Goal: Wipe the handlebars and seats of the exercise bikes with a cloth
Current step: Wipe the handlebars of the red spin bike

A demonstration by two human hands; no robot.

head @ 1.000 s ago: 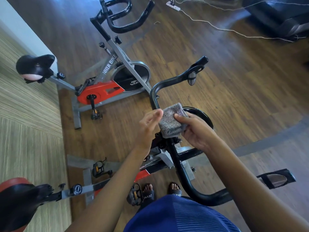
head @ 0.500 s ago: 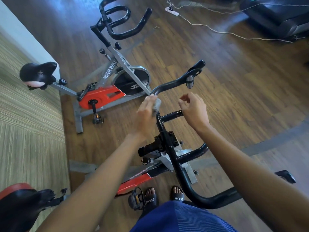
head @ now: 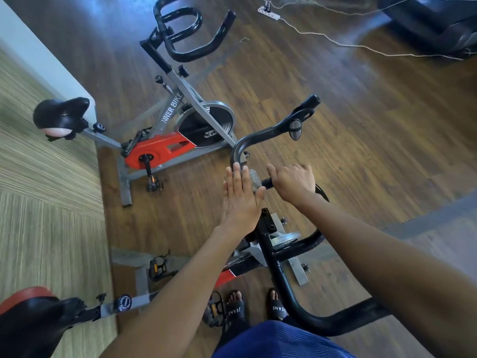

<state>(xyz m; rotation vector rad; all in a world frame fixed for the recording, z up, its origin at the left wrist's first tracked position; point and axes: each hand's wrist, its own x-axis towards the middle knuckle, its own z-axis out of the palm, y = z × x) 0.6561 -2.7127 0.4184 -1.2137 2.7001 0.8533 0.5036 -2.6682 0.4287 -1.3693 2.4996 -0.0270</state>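
Note:
I stand over the near exercise bike, whose black handlebar [head: 260, 136] curves up and to the right. My left hand [head: 241, 200] presses a grey speckled cloth [head: 254, 180] against the bar's upright curve, fingers straight, thumb under the cloth. My right hand [head: 293, 183] is curled around the handlebar's short cross bar just right of the cloth. The near bike's black and red seat [head: 28, 321] sits at the bottom left. A second bike stands behind, with looping black handlebars [head: 189, 29] and a black seat [head: 60, 116].
A striped wall panel [head: 38, 215] runs down the left side. A white power strip [head: 269, 12] and its cable lie on the wooden floor at the top. A dark machine [head: 436, 19] fills the top right corner. My sandalled feet [head: 254, 304] stand beside the near bike's frame.
The cloth went from both hands into my left hand alone, which now presses it on the handlebar. My right hand let go of the cloth and closed on the cross bar.

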